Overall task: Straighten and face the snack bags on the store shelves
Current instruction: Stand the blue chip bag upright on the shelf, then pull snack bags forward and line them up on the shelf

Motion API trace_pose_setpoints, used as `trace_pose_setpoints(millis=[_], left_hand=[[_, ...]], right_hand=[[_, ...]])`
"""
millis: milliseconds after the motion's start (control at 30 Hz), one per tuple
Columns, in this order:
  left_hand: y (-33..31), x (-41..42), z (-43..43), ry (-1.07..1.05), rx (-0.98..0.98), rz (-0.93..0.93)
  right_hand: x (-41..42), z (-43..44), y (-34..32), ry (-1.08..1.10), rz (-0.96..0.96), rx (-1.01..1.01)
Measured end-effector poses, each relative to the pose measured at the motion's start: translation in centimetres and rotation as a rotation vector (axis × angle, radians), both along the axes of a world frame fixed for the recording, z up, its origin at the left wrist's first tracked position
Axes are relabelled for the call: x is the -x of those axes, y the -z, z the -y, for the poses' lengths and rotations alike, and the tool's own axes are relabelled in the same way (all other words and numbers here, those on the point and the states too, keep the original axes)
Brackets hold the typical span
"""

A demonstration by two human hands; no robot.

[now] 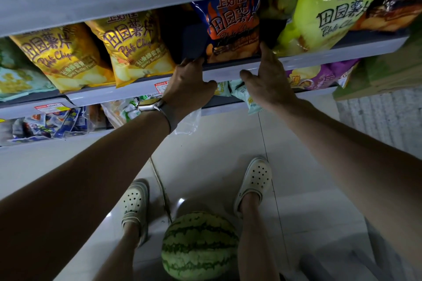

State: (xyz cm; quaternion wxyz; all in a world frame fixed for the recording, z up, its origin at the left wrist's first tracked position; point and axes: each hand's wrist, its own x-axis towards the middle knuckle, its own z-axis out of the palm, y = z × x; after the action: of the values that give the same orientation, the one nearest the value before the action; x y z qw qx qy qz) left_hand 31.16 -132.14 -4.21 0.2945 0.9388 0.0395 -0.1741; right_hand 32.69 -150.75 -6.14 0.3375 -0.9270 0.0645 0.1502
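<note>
Two hands [190, 83] [270, 80] hold blue bag's [233, 25] lower corners.

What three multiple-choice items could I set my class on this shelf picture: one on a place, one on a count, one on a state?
1. Where is the watermelon?
A in a basket
B on the floor between the feet
C on a shelf

2. How many yellow bags stand left of the blue bag?
A one
B four
C two

3. How is the blue bag placed?
A on the shelf, a hand at each lower corner
B lying on the floor
C torn open in one hand

Answers:
1 B: it lies on the tiles between the two white shoes.
2 C: two yellow bags stand side by side there.
3 A: the left hand and the right hand touch its bottom corners at the shelf edge.
</note>
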Motion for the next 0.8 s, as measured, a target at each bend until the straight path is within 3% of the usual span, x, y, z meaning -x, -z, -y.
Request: trace_pose_setpoints(millis=[333,667,800], left_hand=[[-3.7,3.6,2.1,0.078,0.033,-0.085],[-4.5,1.5,8.9,0.236,-0.032,-0.064],[-3.7,-0.7,13.0,0.162,0.031,-0.024]], right_hand=[[4.6,3.1,-3.7,-0.159,0.107,0.236],[6.0,11.8,-4.6,-0.088,0.117,0.389],[4.9,16.1,-4.8,0.005,0.109,0.397]])
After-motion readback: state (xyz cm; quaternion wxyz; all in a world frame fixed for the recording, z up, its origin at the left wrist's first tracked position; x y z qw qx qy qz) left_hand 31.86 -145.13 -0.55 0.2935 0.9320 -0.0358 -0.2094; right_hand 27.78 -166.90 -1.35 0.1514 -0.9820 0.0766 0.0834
